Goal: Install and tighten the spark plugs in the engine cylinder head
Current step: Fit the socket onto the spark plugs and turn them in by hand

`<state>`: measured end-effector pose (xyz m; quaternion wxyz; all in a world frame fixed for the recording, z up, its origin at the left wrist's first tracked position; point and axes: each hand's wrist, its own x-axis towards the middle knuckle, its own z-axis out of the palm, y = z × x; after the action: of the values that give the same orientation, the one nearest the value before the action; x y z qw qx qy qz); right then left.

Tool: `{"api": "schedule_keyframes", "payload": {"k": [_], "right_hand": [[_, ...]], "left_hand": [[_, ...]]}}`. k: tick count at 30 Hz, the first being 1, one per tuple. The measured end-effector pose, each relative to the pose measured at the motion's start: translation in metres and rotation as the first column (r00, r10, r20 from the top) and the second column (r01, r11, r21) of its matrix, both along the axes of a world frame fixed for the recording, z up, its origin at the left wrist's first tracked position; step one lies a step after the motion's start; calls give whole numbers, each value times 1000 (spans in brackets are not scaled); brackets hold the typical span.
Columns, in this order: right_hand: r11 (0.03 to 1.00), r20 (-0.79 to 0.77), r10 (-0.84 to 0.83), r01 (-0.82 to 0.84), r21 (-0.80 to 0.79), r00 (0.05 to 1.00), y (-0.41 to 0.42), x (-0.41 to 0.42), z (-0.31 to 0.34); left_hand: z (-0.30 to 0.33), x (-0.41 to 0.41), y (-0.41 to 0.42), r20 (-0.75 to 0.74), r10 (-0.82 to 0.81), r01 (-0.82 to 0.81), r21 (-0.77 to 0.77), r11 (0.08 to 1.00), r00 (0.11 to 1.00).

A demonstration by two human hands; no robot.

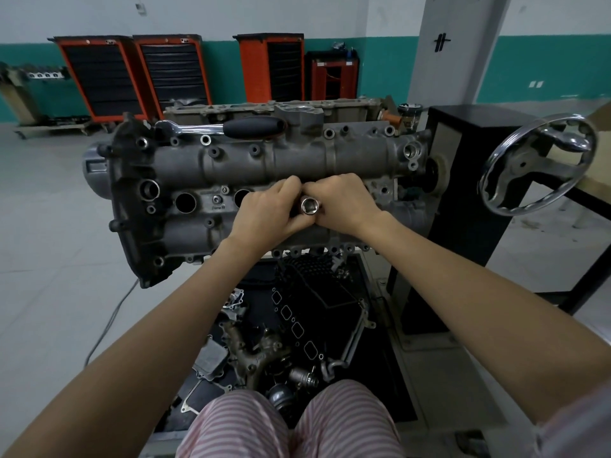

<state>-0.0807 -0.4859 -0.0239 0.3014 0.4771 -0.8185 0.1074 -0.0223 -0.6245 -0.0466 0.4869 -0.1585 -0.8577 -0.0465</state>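
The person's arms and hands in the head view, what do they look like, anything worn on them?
Both forearms are bare, with no gloves, watch or rings visible on the left hand or right hand. A pale sleeve edge shows at the right upper arm.

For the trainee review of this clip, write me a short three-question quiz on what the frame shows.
1. True or false: the ratchet wrench lies on top of the engine, with neither hand on it.
2. What do the left hand and right hand hold between them? A) a socket B) a hammer C) a rag
3. What stands right of the engine on the stand?

Key: 1 true. 2 A, the socket. 3 the handwheel.
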Motion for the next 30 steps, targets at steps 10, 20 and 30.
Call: {"api": "schedule_keyframes", "payload": {"k": [10, 20, 30], "right_hand": [[997, 7, -73, 73, -29, 997, -2, -2, -3], [985, -60, 64, -73, -157, 996, 3, 5, -3], [997, -43, -46, 44, -57, 998, -2, -3, -7]], "left_hand": [[2, 5, 3, 50, -30, 30, 9, 1000, 998], [-1, 2, -1, 21, -19, 19, 20, 1000, 1000], [1, 4, 1, 40, -32, 33, -12, 999, 999]]}}
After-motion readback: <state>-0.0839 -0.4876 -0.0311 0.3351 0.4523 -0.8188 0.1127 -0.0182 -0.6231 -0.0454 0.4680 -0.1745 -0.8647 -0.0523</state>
